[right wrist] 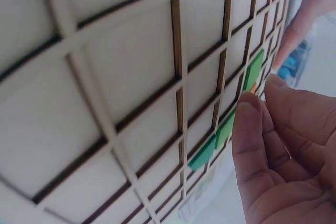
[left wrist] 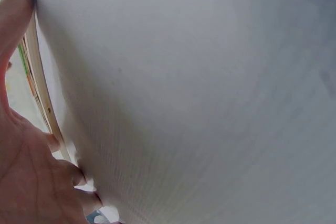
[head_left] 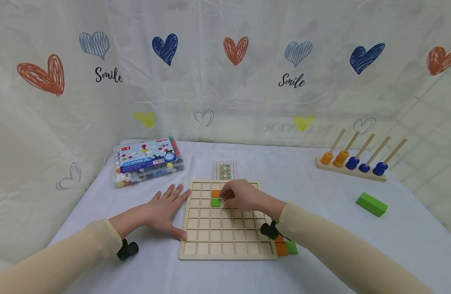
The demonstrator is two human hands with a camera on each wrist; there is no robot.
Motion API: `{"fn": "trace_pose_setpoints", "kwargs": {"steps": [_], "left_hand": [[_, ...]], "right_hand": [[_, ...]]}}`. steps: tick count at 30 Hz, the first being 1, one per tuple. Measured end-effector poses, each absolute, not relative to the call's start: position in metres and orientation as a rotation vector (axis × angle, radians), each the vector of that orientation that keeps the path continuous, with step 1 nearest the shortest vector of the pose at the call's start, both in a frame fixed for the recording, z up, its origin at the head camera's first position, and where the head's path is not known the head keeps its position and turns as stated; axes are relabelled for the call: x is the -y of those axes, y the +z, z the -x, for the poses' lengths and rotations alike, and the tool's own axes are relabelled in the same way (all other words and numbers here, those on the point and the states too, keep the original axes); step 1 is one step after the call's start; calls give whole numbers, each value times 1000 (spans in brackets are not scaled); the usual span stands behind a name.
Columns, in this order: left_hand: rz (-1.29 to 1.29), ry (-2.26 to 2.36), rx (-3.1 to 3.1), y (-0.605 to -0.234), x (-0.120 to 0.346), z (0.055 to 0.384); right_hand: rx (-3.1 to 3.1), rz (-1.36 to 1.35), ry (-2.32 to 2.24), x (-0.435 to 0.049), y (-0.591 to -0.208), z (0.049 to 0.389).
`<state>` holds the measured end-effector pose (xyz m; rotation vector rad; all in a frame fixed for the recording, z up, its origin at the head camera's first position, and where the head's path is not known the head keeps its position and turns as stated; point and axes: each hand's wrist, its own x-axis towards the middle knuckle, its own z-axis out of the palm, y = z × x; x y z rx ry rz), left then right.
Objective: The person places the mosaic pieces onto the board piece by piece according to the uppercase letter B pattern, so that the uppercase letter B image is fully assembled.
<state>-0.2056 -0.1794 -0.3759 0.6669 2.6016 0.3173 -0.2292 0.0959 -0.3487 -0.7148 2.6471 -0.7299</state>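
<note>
A light wooden grid board (head_left: 227,235) lies on the table. An orange tile (head_left: 215,193) and a green tile (head_left: 215,202) sit in neighbouring cells. My left hand (head_left: 162,213) rests with spread fingers at the board's left side, thumb and index finger at its edge. Over the upper part of the board, my right hand (head_left: 241,195) has bent fingers close beside the orange tile. I cannot tell whether it pinches a tile. In the right wrist view, a light green tile (right wrist: 224,129) and a dark green tile (right wrist: 203,153) also sit in the grid near the fingertips.
Behind the board lies a printed pattern card (head_left: 225,170). A clear box of coloured pieces (head_left: 149,161) stands back left, a peg stand with beads (head_left: 352,168) back right. Right of the board lie a green block (head_left: 371,204) and loose orange and green tiles (head_left: 291,247).
</note>
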Motion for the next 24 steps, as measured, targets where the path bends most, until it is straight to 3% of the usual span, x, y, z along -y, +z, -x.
{"fn": "trace_pose_setpoints", "kwargs": {"steps": [24], "left_hand": [[-665,311,-2596,-376,179,207]], "right_hand": [[-2744,533,-787,-212,-339,242]]}}
